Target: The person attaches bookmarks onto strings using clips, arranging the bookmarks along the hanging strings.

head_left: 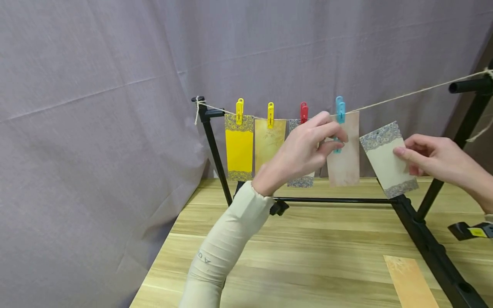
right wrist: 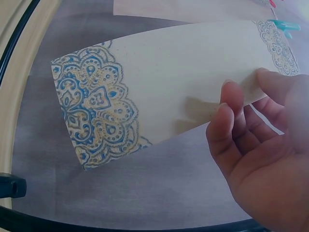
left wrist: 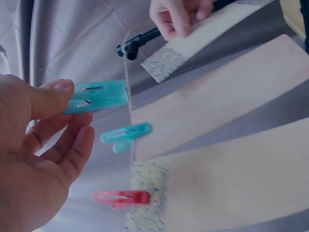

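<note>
My left hand [head_left: 306,145] pinches a light blue clothespin [left wrist: 99,95] between thumb and fingers, in front of the hung pinkish card [head_left: 344,167]. With thumb and fingers, my right hand [head_left: 437,158] grips the edge of a cream card [head_left: 393,167] that has blue lace-patterned bands at both ends. That card tilts, to the right of the hung cards and just below the string [head_left: 408,95]. Another blue clothespin [head_left: 340,110] fastens the pinkish card to the string. Beside it a red clothespin [left wrist: 123,197] holds a lace-patterned card [left wrist: 231,179], partly hidden behind my left hand in the head view.
Two yellow clothespins [head_left: 239,112] hold a bright yellow card [head_left: 239,149] and a pale gold card [head_left: 269,141] on the left. A black frame [head_left: 417,231] carries the string above the wooden table [head_left: 308,248]. An orange card [head_left: 410,282] lies near the front. Grey cloth [head_left: 115,128] hangs behind.
</note>
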Demonstrator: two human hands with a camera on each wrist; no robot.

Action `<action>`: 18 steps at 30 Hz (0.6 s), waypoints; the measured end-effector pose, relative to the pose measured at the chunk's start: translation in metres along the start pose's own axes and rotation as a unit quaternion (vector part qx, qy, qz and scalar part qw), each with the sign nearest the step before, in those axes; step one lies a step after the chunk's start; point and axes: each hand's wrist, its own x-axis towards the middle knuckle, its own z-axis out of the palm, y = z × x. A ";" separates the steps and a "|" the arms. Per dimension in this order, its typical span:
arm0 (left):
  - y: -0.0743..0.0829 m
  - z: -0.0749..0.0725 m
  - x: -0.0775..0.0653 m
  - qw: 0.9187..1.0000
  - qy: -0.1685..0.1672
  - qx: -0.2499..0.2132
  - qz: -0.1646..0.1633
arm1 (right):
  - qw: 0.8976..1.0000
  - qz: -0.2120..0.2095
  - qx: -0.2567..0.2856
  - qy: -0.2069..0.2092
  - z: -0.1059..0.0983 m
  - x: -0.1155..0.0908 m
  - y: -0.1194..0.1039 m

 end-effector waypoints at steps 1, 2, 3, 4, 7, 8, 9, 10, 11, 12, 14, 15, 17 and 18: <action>0.002 -0.002 0.003 1.000 -0.002 0.003 -0.002 | 1.000 0.000 -0.001 0.001 0.000 0.001 0.000; 0.003 -0.003 0.006 1.000 -0.002 0.005 -0.001 | 1.000 0.000 -0.002 0.003 0.000 0.001 -0.001; 0.004 -0.004 0.009 1.000 0.000 0.010 0.002 | 1.000 0.000 -0.002 0.005 0.000 0.002 -0.001; 0.005 -0.005 0.011 1.000 0.000 0.012 0.004 | 1.000 0.000 -0.003 0.006 -0.001 0.003 -0.002; 0.007 -0.007 0.019 1.000 0.002 0.019 0.007 | 1.000 0.002 -0.001 0.012 -0.002 0.005 -0.003; 0.007 -0.008 0.021 1.000 0.004 0.021 0.010 | 1.000 0.002 -0.001 0.014 -0.003 0.005 -0.004; 0.007 -0.008 0.024 1.000 0.005 0.026 0.009 | 1.000 0.003 0.001 0.015 -0.003 0.006 -0.004; 0.007 -0.009 0.026 1.000 0.005 0.027 0.007 | 1.000 0.004 0.002 0.017 -0.003 0.007 -0.004; 0.007 -0.009 0.029 1.000 0.006 0.028 0.005 | 1.000 0.006 0.003 0.019 -0.003 0.007 -0.004; 0.007 -0.010 0.031 1.000 0.007 0.027 0.004 | 1.000 0.008 0.003 0.020 -0.003 0.008 -0.004; 0.007 -0.010 0.036 1.000 0.011 0.025 0.004 | 1.000 0.011 0.004 0.022 -0.003 0.010 -0.005; 0.007 -0.010 0.039 1.000 0.012 0.027 0.003 | 1.000 0.011 0.006 0.024 -0.003 0.010 -0.005; 0.007 -0.010 0.045 1.000 0.015 0.025 -0.001 | 0.999 0.013 0.010 0.029 -0.004 0.012 -0.006; 0.006 -0.010 0.048 1.000 0.019 0.019 -0.005 | 0.999 0.013 0.011 0.032 -0.005 0.012 -0.006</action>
